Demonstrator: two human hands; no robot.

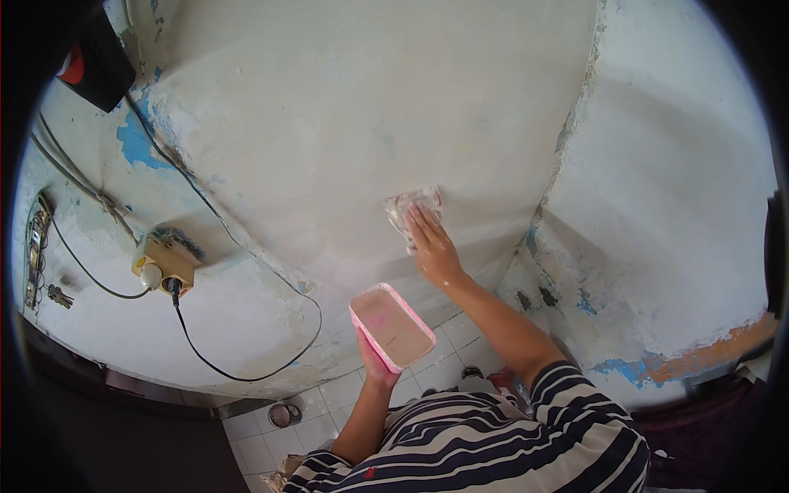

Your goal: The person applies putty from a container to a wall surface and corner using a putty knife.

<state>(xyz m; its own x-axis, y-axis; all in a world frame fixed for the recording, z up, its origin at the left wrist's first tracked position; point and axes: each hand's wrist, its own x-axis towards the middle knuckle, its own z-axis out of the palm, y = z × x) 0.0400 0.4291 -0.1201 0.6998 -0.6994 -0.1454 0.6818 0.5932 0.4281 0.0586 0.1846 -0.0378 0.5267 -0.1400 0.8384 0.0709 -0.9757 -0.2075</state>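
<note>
One pale, stained sheet (399, 207) lies against the wall (394, 99) under the flat, extended fingers of the right hand (436, 256); below, the left hand (374, 361) grips one pink-rimmed rectangular tub (410, 311); at left, one socket box (170, 261) carries two plugs (150, 275).

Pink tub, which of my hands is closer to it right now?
Left. Your left hand holds the pink tub at its lower left side; your right hand is apart from it, farther up the picture and to the right, on a smeared sheet against the wall.
</note>
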